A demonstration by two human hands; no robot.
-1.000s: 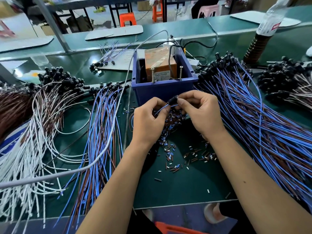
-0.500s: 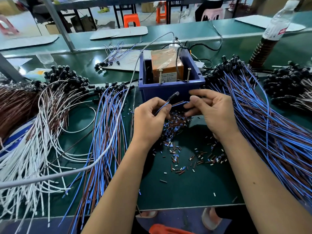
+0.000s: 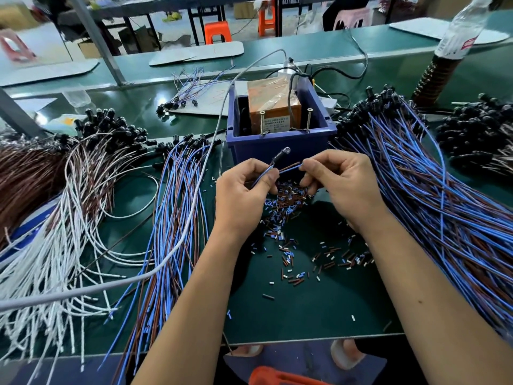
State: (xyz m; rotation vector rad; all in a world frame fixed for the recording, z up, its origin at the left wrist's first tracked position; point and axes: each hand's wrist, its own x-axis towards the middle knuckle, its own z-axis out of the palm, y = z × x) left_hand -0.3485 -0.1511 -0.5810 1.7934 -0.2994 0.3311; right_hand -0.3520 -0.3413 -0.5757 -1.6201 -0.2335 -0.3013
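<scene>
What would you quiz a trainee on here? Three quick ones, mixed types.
1. True or false: the left hand and right hand both pinch the blue-and-brown lamp lead.
2. The blue bin stands: A) just beyond the hands, B) between the forearms, C) on the floor?
3. Fill in: cut insulation bits lie under the hands on the ___ mat.
Key: 1 true; 2 A; 3 green.
</scene>
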